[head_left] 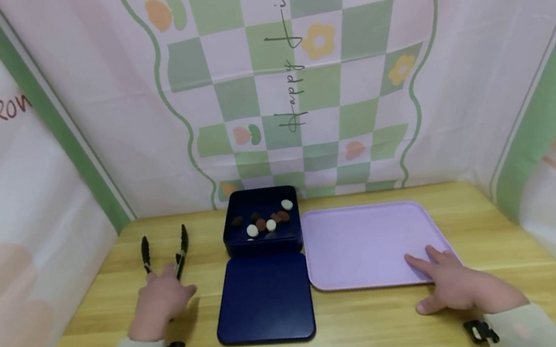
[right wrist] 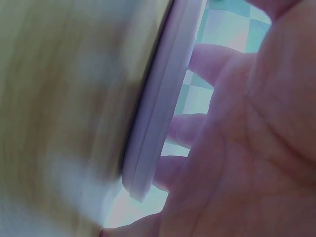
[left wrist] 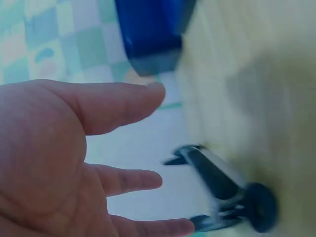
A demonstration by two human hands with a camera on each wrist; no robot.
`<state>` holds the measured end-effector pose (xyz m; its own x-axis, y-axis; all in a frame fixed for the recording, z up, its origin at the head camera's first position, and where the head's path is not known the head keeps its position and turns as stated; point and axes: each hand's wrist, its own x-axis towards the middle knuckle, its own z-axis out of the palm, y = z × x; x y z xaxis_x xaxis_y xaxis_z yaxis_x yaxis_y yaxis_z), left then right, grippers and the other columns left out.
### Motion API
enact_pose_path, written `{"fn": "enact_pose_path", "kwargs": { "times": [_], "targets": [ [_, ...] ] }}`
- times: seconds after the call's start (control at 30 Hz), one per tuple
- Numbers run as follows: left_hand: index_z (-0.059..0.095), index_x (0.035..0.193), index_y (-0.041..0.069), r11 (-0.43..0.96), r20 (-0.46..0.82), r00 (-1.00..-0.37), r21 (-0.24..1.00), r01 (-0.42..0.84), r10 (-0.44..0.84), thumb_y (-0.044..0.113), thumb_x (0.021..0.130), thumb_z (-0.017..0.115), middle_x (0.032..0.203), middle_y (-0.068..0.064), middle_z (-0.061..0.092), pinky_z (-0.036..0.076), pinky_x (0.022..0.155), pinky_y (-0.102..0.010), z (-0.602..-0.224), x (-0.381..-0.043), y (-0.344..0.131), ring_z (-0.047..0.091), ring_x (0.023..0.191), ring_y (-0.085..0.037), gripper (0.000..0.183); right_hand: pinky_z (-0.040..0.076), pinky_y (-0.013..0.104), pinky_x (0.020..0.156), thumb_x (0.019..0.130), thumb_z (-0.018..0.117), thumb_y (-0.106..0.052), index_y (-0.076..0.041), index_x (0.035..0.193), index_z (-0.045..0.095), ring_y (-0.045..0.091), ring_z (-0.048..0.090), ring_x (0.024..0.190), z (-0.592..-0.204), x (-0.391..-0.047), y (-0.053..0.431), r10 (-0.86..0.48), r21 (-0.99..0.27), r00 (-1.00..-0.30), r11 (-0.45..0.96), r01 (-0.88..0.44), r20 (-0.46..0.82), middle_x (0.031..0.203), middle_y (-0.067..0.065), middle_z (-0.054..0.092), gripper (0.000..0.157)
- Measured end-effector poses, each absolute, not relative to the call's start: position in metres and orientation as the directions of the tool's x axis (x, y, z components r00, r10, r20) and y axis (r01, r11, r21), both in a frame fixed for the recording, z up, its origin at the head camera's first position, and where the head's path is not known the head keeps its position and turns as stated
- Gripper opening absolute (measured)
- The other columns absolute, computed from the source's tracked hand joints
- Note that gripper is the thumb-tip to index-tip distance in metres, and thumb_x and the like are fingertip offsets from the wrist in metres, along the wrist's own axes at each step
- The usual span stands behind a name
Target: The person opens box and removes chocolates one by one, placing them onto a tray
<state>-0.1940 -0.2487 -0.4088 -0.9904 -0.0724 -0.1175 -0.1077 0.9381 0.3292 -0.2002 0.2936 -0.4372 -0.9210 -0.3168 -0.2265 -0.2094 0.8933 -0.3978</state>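
Note:
My left hand (head_left: 163,298) is over a pair of black-tipped tongs (head_left: 184,237) that lie with arms spread. In the left wrist view, the thumb and fingers are extended, with the tongs (left wrist: 210,170) beyond them and not gripped. At the near right corner of a lilac tray (head_left: 366,244) is my right hand (head_left: 454,285), fingers spread. The right wrist view has the fingers along the tray's edge (right wrist: 160,103); whether they touch it I cannot tell. Between the hands stands a dark blue box (head_left: 265,247) with several small white and brown pieces (head_left: 271,225) inside.
A flat dark blue lid (head_left: 265,300) lies in front of the box, with the tray close on its right. All of these are on a wooden table (head_left: 368,329). Printed curtains (head_left: 218,1) hang behind the table and at both sides.

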Motion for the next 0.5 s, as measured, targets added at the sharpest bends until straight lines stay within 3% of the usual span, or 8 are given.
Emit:
{"fn": "enact_pose_path", "kwargs": {
  "times": [0.17, 0.23, 0.4, 0.5],
  "targets": [
    [0.026, 0.148, -0.015, 0.924, -0.175, -0.982, 0.359, -0.132, -0.072, 0.030, 0.094, 0.066, 0.143, -0.041, 0.035, 0.035, 0.098, -0.070, -0.418, -0.200, -0.260, 0.018, 0.133, -0.063, 0.081, 0.013, 0.080, 0.097, 0.068, 0.086, -0.048, 0.004, 0.149, 0.038, 0.076, 0.004, 0.124, -0.436, -0.198, 0.293, -0.323, -0.396, -0.922, 0.891, -0.221, -0.212, 0.143, 0.052, 0.008, 0.107],
    [0.032, 0.144, -0.018, 0.933, -0.166, -0.984, 0.339, -0.123, -0.070, 0.023, 0.094, 0.066, 0.138, -0.042, 0.040, 0.035, 0.099, -0.069, -0.421, -0.202, -0.263, 0.024, 0.130, -0.064, 0.073, 0.013, 0.080, 0.097, 0.069, 0.086, -0.048, 0.005, 0.148, 0.038, 0.076, 0.004, 0.124, -0.436, -0.198, 0.292, -0.326, -0.396, -0.922, 0.890, -0.225, -0.210, 0.143, 0.052, 0.008, 0.107],
    [0.047, 0.128, -0.021, 0.954, -0.134, -0.990, 0.285, -0.090, -0.053, -0.001, 0.093, 0.050, 0.120, -0.043, 0.052, 0.042, 0.094, -0.064, -0.427, -0.205, -0.277, 0.043, 0.116, -0.063, 0.040, 0.014, 0.079, 0.098, 0.069, 0.086, -0.048, 0.004, 0.148, 0.039, 0.076, 0.005, 0.124, -0.436, -0.197, 0.292, -0.331, -0.394, -0.920, 0.890, -0.231, -0.207, 0.143, 0.052, 0.009, 0.107],
    [0.043, 0.132, -0.020, 0.951, -0.129, -0.990, 0.294, -0.098, -0.062, -0.004, 0.093, 0.044, 0.119, -0.043, 0.052, 0.044, 0.091, -0.064, -0.425, -0.204, -0.288, 0.044, 0.115, -0.062, 0.043, 0.015, 0.079, 0.098, 0.069, 0.086, -0.048, 0.004, 0.149, 0.038, 0.076, 0.004, 0.125, -0.436, -0.198, 0.292, -0.328, -0.396, -0.919, 0.891, -0.224, -0.218, 0.144, 0.052, 0.008, 0.107]
  ]
}}
